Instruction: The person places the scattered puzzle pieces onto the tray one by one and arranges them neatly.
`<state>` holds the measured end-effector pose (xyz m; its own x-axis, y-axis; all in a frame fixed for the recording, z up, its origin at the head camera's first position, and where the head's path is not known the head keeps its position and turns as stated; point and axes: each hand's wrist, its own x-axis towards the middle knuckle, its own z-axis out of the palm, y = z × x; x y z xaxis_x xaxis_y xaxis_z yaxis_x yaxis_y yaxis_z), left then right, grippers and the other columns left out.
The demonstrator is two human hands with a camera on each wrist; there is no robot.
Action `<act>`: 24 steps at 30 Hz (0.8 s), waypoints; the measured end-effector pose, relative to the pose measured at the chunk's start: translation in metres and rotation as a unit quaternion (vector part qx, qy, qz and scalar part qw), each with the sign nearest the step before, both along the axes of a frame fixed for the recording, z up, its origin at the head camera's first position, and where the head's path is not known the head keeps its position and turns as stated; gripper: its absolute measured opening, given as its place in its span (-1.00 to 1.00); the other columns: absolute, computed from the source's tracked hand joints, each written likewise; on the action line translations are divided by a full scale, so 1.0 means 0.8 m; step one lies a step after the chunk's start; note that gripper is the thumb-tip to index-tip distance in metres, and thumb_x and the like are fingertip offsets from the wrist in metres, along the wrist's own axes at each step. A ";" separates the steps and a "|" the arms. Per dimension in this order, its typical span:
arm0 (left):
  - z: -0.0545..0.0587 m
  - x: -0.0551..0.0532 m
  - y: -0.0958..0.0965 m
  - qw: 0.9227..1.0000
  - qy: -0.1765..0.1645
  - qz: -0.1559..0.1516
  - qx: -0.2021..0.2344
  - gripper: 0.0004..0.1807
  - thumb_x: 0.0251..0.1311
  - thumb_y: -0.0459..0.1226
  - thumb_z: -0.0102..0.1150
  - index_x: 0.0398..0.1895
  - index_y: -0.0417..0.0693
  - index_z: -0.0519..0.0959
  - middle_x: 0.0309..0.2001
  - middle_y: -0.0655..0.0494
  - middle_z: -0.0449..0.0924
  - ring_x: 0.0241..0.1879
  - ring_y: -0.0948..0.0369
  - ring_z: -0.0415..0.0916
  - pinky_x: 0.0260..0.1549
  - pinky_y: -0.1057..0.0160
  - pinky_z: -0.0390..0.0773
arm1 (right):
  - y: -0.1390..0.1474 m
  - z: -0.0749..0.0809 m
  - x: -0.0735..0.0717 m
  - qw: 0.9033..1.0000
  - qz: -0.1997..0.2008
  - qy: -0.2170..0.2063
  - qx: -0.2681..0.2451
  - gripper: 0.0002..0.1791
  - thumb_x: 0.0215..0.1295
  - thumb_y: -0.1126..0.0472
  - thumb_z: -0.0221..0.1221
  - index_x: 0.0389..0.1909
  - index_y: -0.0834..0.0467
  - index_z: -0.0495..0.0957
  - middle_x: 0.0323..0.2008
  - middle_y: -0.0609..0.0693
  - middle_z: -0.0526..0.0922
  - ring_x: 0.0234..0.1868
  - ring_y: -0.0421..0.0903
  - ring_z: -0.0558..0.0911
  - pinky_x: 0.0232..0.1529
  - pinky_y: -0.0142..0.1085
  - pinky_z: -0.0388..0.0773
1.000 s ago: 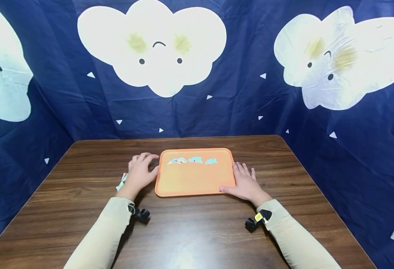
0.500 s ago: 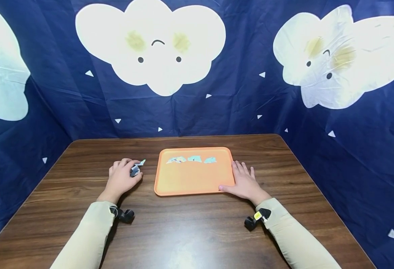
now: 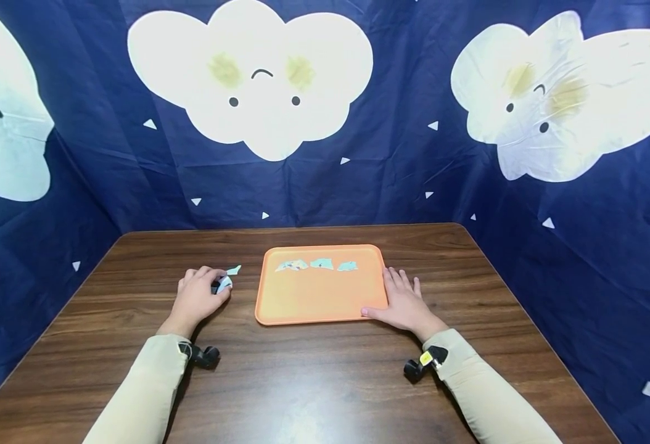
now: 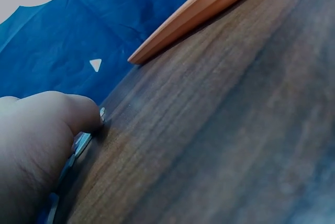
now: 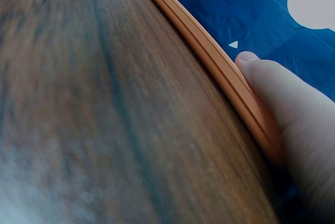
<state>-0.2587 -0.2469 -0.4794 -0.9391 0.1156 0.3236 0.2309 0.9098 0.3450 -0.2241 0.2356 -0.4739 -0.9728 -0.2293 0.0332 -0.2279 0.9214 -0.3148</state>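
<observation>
Loose scraps (image 3: 224, 283) lay centre-left, at upper right of the nearer left hand (image 3: 194, 297), pinch unclear; right hand (image 3: 404, 303) sat spread at tray's (image 3: 314, 302) lower right.

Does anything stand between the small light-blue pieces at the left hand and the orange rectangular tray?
Nothing visible: only brown tabletop separates the left hand and light-blue pieces from the orange tray with its raised rim.
</observation>
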 end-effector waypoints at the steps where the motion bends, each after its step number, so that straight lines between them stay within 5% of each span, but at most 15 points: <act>1: 0.000 0.000 0.000 1.000 0.002 -0.002 0.001 -0.51 0.16 -0.08 0.27 0.09 -0.18 0.61 0.03 -0.17 0.56 -0.01 -0.19 0.33 -0.05 -0.26 0.25 | 0.000 0.000 0.000 1.000 -0.001 -0.001 0.001 0.45 -0.03 -0.72 0.04 0.61 0.23 -0.15 0.58 0.25 -0.02 0.59 0.27 -0.10 0.43 0.34 -0.31; 11: 0.002 0.001 0.005 1.000 0.009 -0.003 -0.009 -0.44 0.15 0.04 0.32 0.08 -0.17 0.65 -0.07 -0.16 0.62 -0.05 -0.16 0.37 -0.06 -0.23 0.27 | 0.000 -0.001 0.000 1.000 -0.001 0.004 0.002 0.44 -0.02 -0.71 0.03 0.61 0.25 -0.13 0.58 0.25 -0.01 0.58 0.27 -0.08 0.43 0.35 -0.30; 24: 0.009 0.001 -0.012 0.998 -0.047 -0.031 -0.029 -0.32 0.05 0.09 0.37 0.14 -0.16 0.60 0.00 -0.10 0.58 0.04 -0.13 0.30 0.08 -0.29 0.13 | 0.000 -0.003 -0.001 1.000 -0.001 0.002 0.001 0.45 -0.03 -0.73 0.01 0.61 0.24 -0.14 0.58 0.25 -0.02 0.58 0.27 -0.09 0.43 0.34 -0.32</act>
